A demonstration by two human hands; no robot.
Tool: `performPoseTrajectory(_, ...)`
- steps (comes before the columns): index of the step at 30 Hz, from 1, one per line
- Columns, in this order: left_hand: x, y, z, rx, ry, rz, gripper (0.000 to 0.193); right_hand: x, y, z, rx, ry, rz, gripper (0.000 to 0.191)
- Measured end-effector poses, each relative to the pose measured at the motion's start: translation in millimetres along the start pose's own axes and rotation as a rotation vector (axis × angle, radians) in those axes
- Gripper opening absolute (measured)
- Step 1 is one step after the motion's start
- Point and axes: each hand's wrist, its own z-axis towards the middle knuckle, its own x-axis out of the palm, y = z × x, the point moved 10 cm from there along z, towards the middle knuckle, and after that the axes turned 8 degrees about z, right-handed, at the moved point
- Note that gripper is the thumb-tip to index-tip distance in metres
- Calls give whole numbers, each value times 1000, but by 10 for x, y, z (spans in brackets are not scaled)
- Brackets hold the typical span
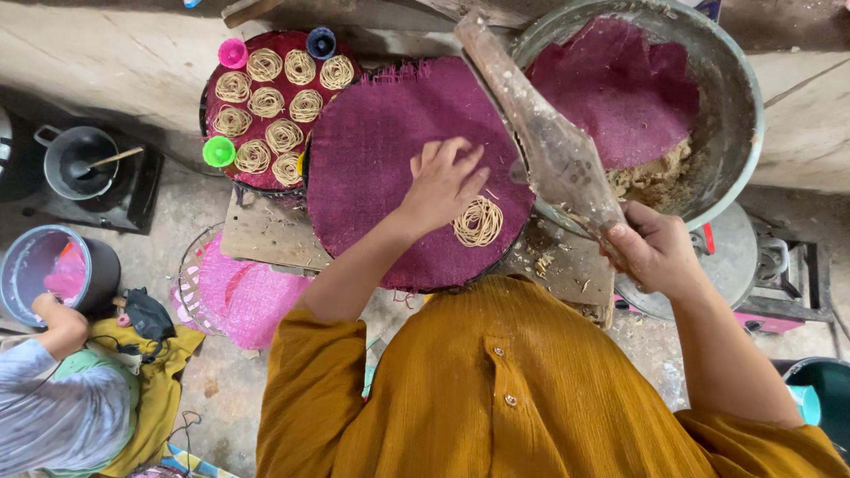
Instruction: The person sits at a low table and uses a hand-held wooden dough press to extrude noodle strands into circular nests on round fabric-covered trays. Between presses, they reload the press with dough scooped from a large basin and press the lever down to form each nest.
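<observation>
My left hand (443,181) rests flat, fingers spread, on a round tray covered with magenta cloth (381,150). Just right of the fingers lies one coil of thin noodle strands (478,221) on that cloth. My right hand (653,252) grips the lower end of a long wooden press lever (549,142), which slants up to the left and is smeared with dough. Behind the lever stands a large metal basin (735,106) lined with magenta cloth and holding crumbly dough (655,177).
A second cloth tray (332,49) at the back carries several noodle coils and small coloured cups. A pink mesh mat (239,296) lies on the floor. At left another person's hand (44,305) is beside a pot (35,265); a dark pot with a spoon (80,159) sits behind.
</observation>
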Motion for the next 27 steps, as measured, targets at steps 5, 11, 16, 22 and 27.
performPoseTrajectory(5, -595, -693, 191, 356, -505, 124, 70, 173, 122, 172, -41, 0, -2, 41)
performPoseTrajectory(11, -717, -1209, 553, 308, -620, 147, 19, -5, 1748, 350, -766, -223, -624, 72)
performPoseTrajectory(16, -919, -1839, 704, 570, -563, 54, 27, 395, 2562, -226, -1230, -326, -1168, 58)
performPoseTrajectory(22, -642, -1850, 561, 548, -143, 315, 10, -127, 2544, -146, -662, 11, -533, 51)
performPoseTrajectory(27, -741, -1463, 644, 410, -176, 132, 12, -1015, 2356, -264, -594, -113, -226, 42)
